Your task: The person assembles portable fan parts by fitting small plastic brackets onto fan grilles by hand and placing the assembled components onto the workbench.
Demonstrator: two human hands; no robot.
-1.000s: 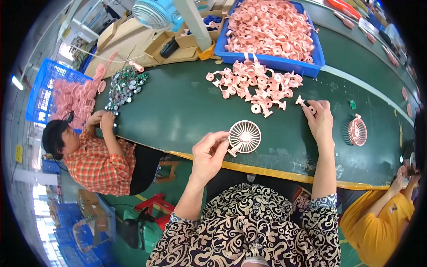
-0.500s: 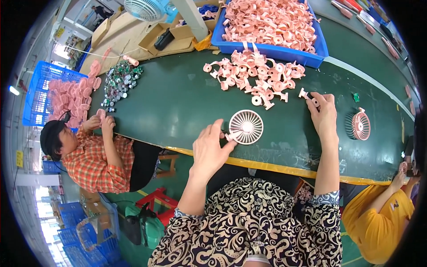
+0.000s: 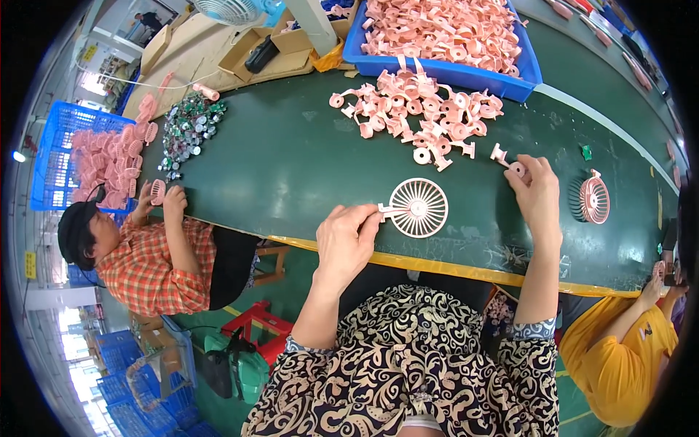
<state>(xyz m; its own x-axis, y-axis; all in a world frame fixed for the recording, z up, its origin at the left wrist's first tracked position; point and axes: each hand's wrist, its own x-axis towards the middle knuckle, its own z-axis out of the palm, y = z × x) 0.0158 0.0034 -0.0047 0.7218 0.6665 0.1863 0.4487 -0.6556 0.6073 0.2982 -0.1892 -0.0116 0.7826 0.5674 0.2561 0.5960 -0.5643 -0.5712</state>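
Open brown cardboard boxes at the far edge of my counter, flat cardboard sheet just left of them, small yellow rectangular sign low at far left, another yellow sign upper left

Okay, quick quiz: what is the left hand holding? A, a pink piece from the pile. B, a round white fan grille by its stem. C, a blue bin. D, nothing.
B: the left hand pinches the stem of the white fan grille lying on the green table.
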